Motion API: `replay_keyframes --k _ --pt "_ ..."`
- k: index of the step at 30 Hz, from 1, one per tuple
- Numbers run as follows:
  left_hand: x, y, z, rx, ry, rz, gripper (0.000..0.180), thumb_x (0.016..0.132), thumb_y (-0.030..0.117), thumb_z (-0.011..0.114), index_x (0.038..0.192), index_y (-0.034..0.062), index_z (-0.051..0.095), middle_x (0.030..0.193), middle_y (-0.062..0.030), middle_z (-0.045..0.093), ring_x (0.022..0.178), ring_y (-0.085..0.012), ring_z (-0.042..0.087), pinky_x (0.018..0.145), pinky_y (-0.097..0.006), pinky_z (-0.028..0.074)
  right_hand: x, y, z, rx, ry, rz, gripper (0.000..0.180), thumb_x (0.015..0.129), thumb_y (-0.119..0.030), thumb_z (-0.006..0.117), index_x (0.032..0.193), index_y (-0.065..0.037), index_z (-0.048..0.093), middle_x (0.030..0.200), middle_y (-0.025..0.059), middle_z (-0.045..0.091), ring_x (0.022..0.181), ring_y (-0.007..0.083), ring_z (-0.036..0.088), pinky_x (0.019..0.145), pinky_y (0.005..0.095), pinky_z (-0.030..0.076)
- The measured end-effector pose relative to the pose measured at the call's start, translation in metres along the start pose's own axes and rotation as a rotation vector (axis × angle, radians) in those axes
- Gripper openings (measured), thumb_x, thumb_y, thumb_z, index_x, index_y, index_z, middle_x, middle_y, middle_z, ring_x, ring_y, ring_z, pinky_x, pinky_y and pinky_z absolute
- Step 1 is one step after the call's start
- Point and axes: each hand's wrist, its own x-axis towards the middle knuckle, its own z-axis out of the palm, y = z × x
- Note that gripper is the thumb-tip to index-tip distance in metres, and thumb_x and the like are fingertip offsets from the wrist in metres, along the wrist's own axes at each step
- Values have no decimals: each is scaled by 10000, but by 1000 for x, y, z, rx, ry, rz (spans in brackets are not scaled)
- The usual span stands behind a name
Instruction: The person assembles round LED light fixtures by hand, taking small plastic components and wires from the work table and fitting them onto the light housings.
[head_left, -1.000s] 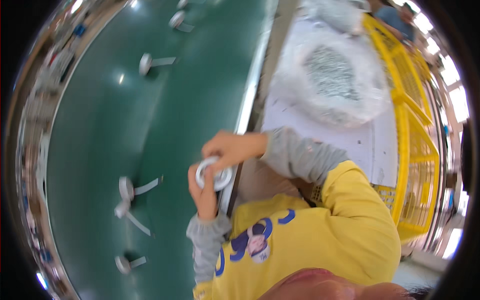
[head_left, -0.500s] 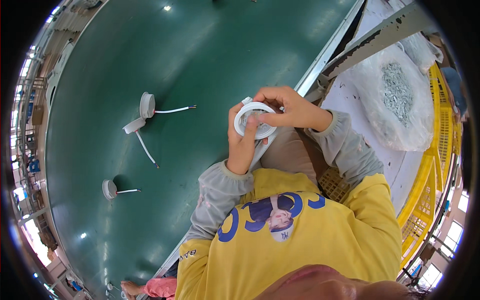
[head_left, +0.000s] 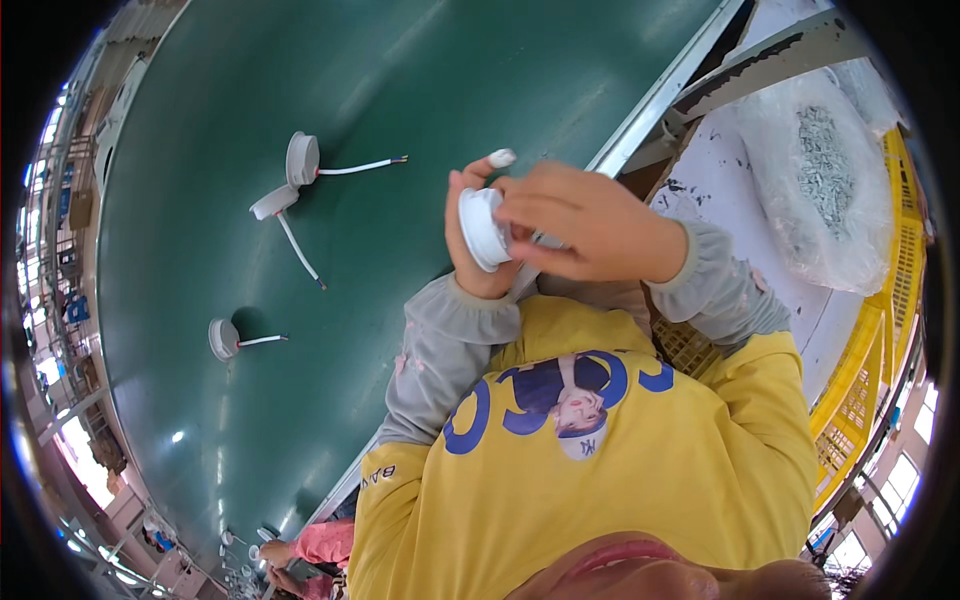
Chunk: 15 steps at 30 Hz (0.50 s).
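Above the belt's near edge, a white round lamp housing [head_left: 483, 230] is held between my hands, turned on edge so its side wall shows. My left hand [head_left: 480, 280] wraps the housing from the left and below; one raised fingertip wears a white cover. Slightly smeared by motion, my right hand [head_left: 600, 220] closes its fingers on the housing's right side. Its fingers hide that side and whatever is inside. On the green belt to the left lie similar white housings with short white cables: an upper one [head_left: 303, 159], one touching it [head_left: 274, 202], and a lower one [head_left: 224, 340].
The green conveyor belt [head_left: 400, 90] has a metal edge rail [head_left: 655, 95]. At right, a clear plastic bag of small metal parts [head_left: 825, 165] rests on a white surface beside yellow crates [head_left: 850, 400]. A co-worker's hand [head_left: 275, 552] handles white pieces at the lower left.
The housing has turned from open face up to standing on edge. My right hand has shifted across its right side. The housings on the belt appear slightly higher in view.
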Motion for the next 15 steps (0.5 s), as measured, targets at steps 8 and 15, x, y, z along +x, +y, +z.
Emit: replay_keyframes --k 8,15 --pt "-3 -6 4 -106 27 -117 397 902 451 349 1037 97 469 829 -40 514 692 -128 496 576 -248 431 -4 7 2 275 34 73 438 632 -22 679 1050 -8 551 1026 111 600 981 309 562 794 351 474" --pt "-4 -10 -8 -162 13 -163 424 914 446 326 1066 80 475 927 -56 544 809 -155 534 711 -281 452 -4 5 2 100 48 35 406 643 -71 681 1027 -19 561 962 101 605 797 278 600 667 326 504"
